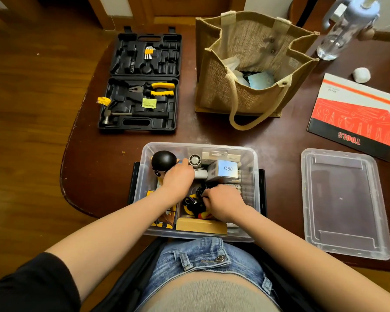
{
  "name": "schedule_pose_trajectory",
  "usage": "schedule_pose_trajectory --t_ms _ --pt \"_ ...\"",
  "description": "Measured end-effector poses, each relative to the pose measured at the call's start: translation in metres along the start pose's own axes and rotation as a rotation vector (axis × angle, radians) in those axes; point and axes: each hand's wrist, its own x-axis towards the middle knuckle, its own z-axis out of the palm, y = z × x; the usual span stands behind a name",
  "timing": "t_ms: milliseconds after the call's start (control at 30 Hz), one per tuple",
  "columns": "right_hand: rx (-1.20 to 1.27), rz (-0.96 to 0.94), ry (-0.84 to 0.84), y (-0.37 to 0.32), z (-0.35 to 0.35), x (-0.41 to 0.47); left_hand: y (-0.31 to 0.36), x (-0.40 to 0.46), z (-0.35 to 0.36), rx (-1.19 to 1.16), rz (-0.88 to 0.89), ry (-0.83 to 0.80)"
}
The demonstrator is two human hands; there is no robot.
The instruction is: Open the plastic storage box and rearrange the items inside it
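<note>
The clear plastic storage box point(256, 158) stands open at the table's near edge, and its clear lid point(342, 201) lies flat to the right. Both hands are inside the box. My left hand point(178, 179) reaches toward the back, fingers curled next to a black-headed figure point(164, 160) and a small white fan point(194, 160); what it grips is hidden. My right hand point(223, 202) pinches a bundle of black cables point(193, 202) near the middle. A grey box marked Q88 point(227, 169), a wooden block point(200, 225) and a yellow-black pack point(164, 219) also sit inside.
An open black tool case point(142, 84) with pliers and a hammer lies at the back left. A jute bag point(254, 64) stands behind the box. A red TOOLS booklet point(356, 115), a water bottle point(345, 30) and a small white ball point(361, 75) are at the right.
</note>
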Motion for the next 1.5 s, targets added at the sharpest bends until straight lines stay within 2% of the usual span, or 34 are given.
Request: schedule_pose_trajectory --t_ms 400,567,667,767,900,1067,1133,1300,1400,1467,1500 --pt "0.138 -0.020 -0.095 0.001 -0.003 -0.001 0.000 0.012 0.000 0.134 0.105 -0.090" --pt "0.178 -0.010 -0.101 0.002 0.001 -0.002 0.003 0.013 -0.002 0.203 0.100 -0.073" --pt "0.194 0.000 -0.085 0.001 0.005 -0.003 0.002 0.011 0.004 0.121 0.065 -0.048" --pt "0.207 -0.005 -0.073 0.002 0.007 -0.004 -0.001 0.003 0.009 -0.072 0.014 -0.046" --pt "0.205 -0.005 -0.092 0.002 0.006 -0.002 -0.007 -0.010 0.018 -0.182 0.058 -0.169" --pt "0.195 -0.006 -0.110 0.002 0.006 -0.002 0.000 -0.013 0.023 -0.073 0.090 -0.360" --pt "0.197 -0.008 -0.118 0.002 0.006 -0.002 0.004 -0.012 0.023 -0.030 0.083 -0.385" --pt "0.200 -0.005 -0.108 0.003 0.007 -0.001 0.005 -0.019 0.020 0.054 0.059 -0.329" --pt "0.191 -0.009 -0.113 0.004 0.009 -0.002 0.017 -0.027 0.014 0.093 0.031 -0.175" --pt "0.194 -0.007 -0.107 0.004 0.009 -0.002 0.025 -0.031 0.011 0.007 0.022 -0.110" --pt "0.197 -0.005 -0.104 0.005 0.010 -0.002 0.027 -0.031 0.009 -0.086 -0.002 -0.143"
